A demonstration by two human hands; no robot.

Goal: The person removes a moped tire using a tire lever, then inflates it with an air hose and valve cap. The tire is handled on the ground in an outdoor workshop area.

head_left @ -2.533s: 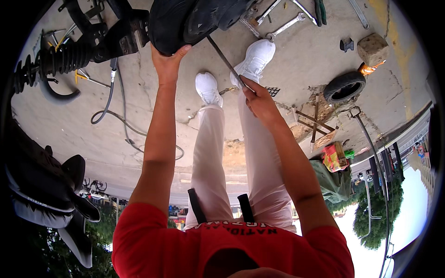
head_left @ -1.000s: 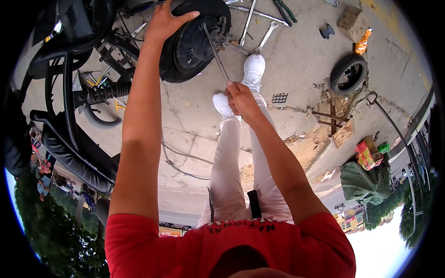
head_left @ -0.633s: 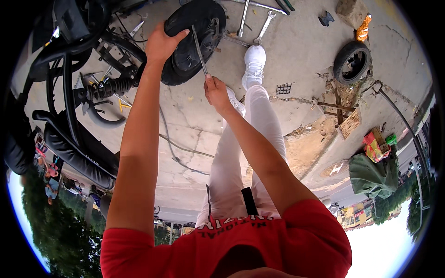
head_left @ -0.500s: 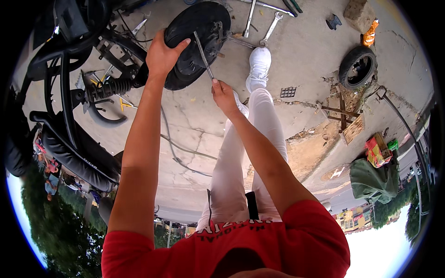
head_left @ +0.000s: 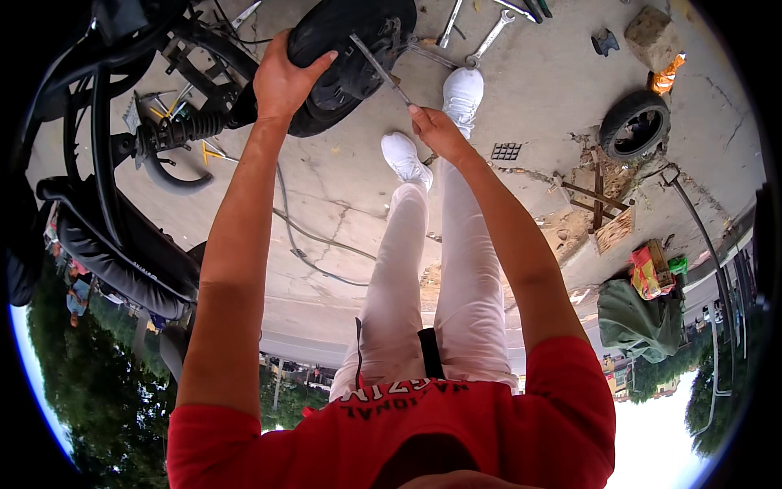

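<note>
A black wheel with its tyre [head_left: 346, 81] stands tilted at the top centre, beside the scooter's frame. My left hand [head_left: 283, 80] is closed on the tyre's left edge, thumb over the sidewall. In my right hand [head_left: 437, 129] is the near end of a slim metal tyre lever [head_left: 383, 70]. The lever slants up and left, its far tip over the wheel's face; whether the tip touches the rim I cannot tell. Just right of the wheel, a combination spanner [head_left: 492, 37] lies on the ground by my white shoe [head_left: 463, 96].
At left stands the black scooter frame [head_left: 104, 155] with a shock absorber [head_left: 191, 126] and scattered tools below. A hose [head_left: 330, 241] crosses the concrete. To the right are a loose tyre [head_left: 610, 122], a stone block [head_left: 650, 37], a broken wooden frame [head_left: 599, 196] and a green tarp [head_left: 639, 322].
My right hand has moved up and right, and the lever now lies at a flatter slant. My left hand keeps its grip. My left foot now shows apart from the right one.
</note>
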